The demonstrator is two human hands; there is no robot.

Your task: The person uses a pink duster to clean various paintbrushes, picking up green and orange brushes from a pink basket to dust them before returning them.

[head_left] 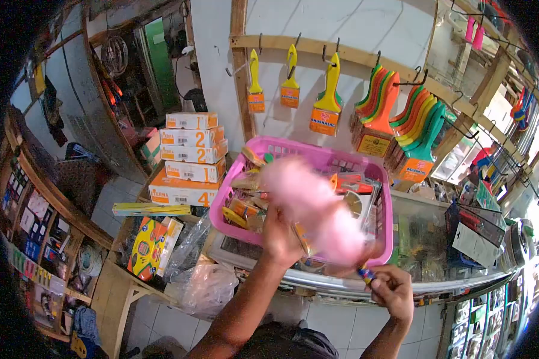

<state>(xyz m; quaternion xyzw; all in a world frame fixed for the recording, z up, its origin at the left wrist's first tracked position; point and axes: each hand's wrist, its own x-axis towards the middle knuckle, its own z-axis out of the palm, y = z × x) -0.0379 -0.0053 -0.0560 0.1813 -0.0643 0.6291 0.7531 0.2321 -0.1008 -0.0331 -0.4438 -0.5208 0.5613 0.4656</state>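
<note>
A pink fluffy thing point(314, 206), smeared by motion, hangs over the pink plastic basket point(218, 222). It looks like a duster, though the blur hides its exact kind. At its lower right end is a short blue-and-yellow handle point(366, 275), pinched in the closed fingers of my right hand point(392, 292). My left hand point(281, 239) reaches into the basket's near left side, its fingers hidden behind the pink blur. Beside that hand lie paintbrushes point(244, 207) with orange labels. More tools with red parts point(356, 185) fill the basket's right half.
The basket rests on a glass display counter point(425, 239). Left of it stand stacked white-and-orange boxes point(188, 172) and a plastic bag point(206, 287). Paintbrushes point(326, 99) hang from hooks on a wooden rail point(365, 51). A dark wire tray point(476, 233) is at right.
</note>
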